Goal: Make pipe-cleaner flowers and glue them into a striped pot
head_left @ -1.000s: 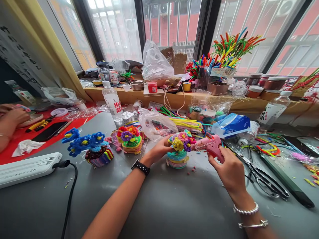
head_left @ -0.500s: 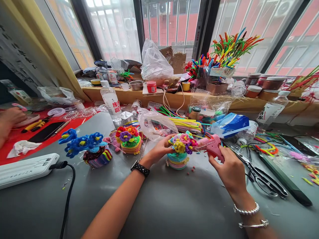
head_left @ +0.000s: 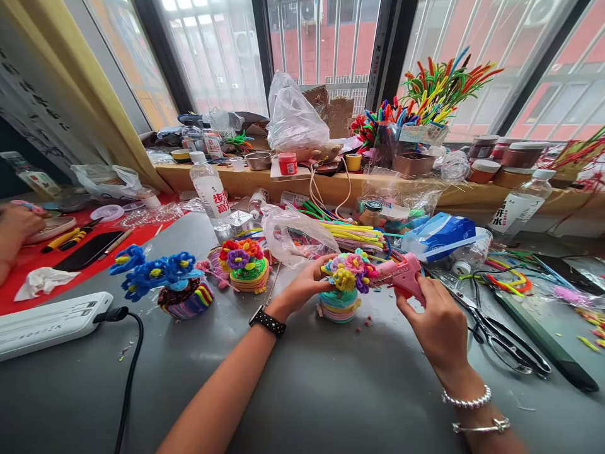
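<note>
A small pipe-cleaner flower pot [head_left: 339,308] stands on the grey table, ringed in pastel stripes and topped with pink, yellow and purple flowers. From the left, my left hand [head_left: 302,285] grips it near the flowers; the fingertips are partly hidden behind the blooms. In my right hand [head_left: 439,318] is a pink hot glue gun [head_left: 405,275], its nozzle pointing left against the right side of the flowers. Where nozzle and flowers meet, I cannot make out contact exactly. Small reddish crumbs lie by the pot's base.
To the left stand a pot with blue flowers [head_left: 191,299] and one with red and purple flowers [head_left: 248,275]. Scissors [head_left: 503,340] lie right of my right hand. A white power strip [head_left: 57,325] trails a black cable. Another person's hand [head_left: 19,227] shows far left.
Both hands, the flower pot and the glue gun keep nearly the same place. The view has shifted very slightly.
</note>
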`<state>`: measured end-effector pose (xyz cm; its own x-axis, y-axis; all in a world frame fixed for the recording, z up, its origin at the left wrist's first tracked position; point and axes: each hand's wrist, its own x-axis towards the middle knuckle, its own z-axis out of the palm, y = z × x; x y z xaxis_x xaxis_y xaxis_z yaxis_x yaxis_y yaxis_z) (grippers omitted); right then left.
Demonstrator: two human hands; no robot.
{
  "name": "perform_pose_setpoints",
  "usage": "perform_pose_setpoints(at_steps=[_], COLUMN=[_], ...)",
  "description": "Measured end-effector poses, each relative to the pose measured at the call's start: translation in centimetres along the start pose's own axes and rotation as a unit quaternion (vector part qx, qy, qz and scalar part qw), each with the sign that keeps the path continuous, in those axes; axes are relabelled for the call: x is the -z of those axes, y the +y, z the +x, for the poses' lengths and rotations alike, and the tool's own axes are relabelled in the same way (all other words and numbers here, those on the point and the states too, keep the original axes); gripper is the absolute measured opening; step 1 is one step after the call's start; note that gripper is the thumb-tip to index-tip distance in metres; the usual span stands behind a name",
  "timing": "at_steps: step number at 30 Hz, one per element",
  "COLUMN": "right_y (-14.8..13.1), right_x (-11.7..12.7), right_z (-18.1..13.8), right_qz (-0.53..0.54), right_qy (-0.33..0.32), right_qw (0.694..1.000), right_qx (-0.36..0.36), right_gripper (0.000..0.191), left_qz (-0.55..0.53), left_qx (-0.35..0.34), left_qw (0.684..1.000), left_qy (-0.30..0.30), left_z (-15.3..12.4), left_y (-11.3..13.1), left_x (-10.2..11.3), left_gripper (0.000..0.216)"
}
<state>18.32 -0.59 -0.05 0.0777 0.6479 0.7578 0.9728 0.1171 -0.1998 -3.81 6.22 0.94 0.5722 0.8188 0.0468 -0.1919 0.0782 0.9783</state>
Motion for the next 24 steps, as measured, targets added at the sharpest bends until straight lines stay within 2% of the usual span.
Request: perform_pose_setpoints(at_steps=[14, 24], right_y=[0.55, 0.08], right_x=[0.05, 0.17], right_z=[0.04, 0.18], right_qz=[-0.029, 0.035], right_qy=[-0.013, -0.025], right_qw=[0.998, 0.999], right_qx=[-0.057, -0.03], right_gripper=[0.036, 0.03], left_qz=[-0.009, 0.004], left_qx=[-0.003, -0.005], left_qw=[1.0, 1.0], left_qy=[0.017, 0.023], left_z=[-0.1, -0.1], left_y=[0.1, 0.05], left_x=[-0.2, -0.16], left_gripper=[0.069, 0.069])
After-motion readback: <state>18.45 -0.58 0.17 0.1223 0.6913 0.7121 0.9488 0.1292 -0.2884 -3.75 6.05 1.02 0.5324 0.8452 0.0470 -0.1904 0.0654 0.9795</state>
